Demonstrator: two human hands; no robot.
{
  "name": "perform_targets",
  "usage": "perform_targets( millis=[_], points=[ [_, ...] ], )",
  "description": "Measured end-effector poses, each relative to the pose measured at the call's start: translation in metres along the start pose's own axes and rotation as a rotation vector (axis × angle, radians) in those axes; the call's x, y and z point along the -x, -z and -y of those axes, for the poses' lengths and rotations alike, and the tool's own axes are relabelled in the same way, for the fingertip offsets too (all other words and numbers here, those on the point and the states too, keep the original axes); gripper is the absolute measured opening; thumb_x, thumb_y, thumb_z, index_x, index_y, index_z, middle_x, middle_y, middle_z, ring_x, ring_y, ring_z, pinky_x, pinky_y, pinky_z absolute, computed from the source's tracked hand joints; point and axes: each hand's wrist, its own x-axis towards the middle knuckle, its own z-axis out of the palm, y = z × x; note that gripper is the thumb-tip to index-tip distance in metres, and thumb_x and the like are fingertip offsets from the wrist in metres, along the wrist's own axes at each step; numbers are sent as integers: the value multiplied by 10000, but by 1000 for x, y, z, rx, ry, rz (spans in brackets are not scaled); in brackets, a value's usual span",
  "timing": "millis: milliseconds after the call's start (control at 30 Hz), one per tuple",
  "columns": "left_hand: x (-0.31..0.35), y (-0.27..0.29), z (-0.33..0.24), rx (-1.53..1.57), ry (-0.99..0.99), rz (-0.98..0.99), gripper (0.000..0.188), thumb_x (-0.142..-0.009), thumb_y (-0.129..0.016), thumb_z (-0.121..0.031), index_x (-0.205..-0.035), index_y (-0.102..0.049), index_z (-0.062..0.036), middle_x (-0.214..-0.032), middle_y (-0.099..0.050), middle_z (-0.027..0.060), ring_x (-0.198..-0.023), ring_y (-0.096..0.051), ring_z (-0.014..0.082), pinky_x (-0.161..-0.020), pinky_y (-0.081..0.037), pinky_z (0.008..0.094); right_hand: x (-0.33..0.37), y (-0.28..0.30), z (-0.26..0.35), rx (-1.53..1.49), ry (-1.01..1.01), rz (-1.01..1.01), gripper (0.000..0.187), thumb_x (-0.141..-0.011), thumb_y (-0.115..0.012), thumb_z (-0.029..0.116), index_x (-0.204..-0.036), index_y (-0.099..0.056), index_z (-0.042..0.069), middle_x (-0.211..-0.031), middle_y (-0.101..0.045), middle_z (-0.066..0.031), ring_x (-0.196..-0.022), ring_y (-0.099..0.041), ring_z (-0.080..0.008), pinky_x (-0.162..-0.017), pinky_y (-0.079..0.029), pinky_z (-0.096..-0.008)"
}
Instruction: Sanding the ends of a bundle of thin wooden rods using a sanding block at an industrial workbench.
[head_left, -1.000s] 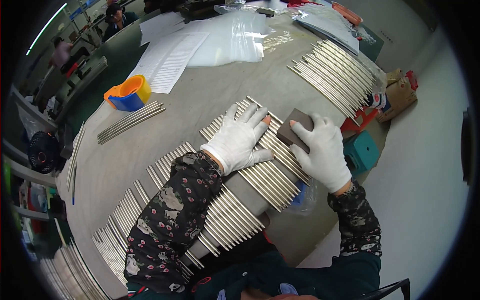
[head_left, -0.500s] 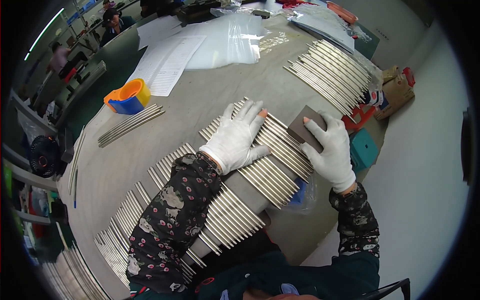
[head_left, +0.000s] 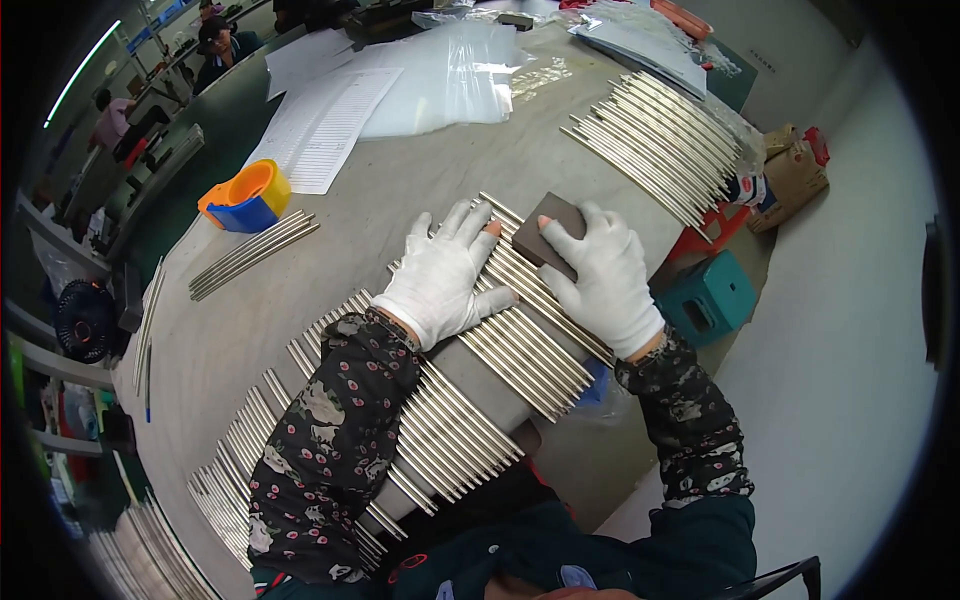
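Observation:
Thin metal rods point(head_left: 530, 365) lie side by side on the grey table in front of me. My left hand point(head_left: 445, 278), in a white glove with bare fingertips showing, rests on them with its fingers spread. In my right hand point(head_left: 608, 285), gloved alike, is a dark grey-brown block point(head_left: 548, 228) that looks like a sanding block. The thumb and fingers grip its near right side, and it sits over the right-hand rods of this group. More rods point(head_left: 455, 430) reach toward the lower left, partly hidden beneath my left sleeve.
A stack of rods point(head_left: 655, 150) lies at the far right, and a small bundle point(head_left: 252, 255) at the left by a yellow-and-blue tape dispenser point(head_left: 245, 200). Papers point(head_left: 325, 130) and plastic sheets point(head_left: 440, 85) cover the back. A teal stool point(head_left: 710, 298) stands right of the table.
My right hand has moved left with the block, from beside the rods' right edge to over them. The left hand has shifted slightly left in the picture.

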Motion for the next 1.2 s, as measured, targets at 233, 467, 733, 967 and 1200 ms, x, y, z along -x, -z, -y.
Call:
perform_targets(
  millis=[233, 467, 733, 967, 1200],
  points=[
    [-2, -2, -5, 62, 4, 48, 805, -820, -542, -587, -1341, -416, 13, -1439, -340, 196, -1356, -288, 344, -1072, -236, 559, 4, 20, 3, 72, -11, 136, 429, -747, -657, 251, -1154, -619, 119, -1079, -528, -200, -922, -529, -329, -716, -430, -403],
    [0, -2, 1, 46, 14, 55, 834, -816, -517, -625, -1344, -414, 12, -1449, -330, 191, -1364, -280, 340, -1071, -234, 556, 14, 20, -10, 78, 54, 96, 419, -760, -652, 283, -1152, -599, 142, -1071, -524, -180, -926, -527, -314, -686, -432, -402],
    [0, -1, 0, 31, 16, 57, 827, -816, -520, -616, -1352, -408, 5, -1445, -337, 178, -1367, -275, 320, -1069, -244, 553, 15, 23, -13, 37, 61, 145, 458, -745, -671, 262, -1183, -602, 147, -1091, -516, -182, -934, -522, -312, -719, -439, -410],
    [0, -5, 0, 13, 16, 51, 805, -828, -500, -616, -1344, -421, -4, -1449, -337, 163, -1364, -284, 297, -1072, -246, 542, 4, 7, -2, 60, 46, 29, 451, -730, -669, 240, -1163, -612, 128, -1088, -515, -189, -958, -524, -329, -753, -431, -417],
    [-1, -3, -2, 27, 27, 58, 804, -828, -496, -617, -1353, -412, -15, -1453, -335, 152, -1375, -269, 291, -1077, -242, 548, 11, 26, -10, -24, 21, -22, 434, -699, -698, 255, -1110, -646, 127, -1115, -529, -192, -953, -530, -327, -797, -438, -420]
  ],
)
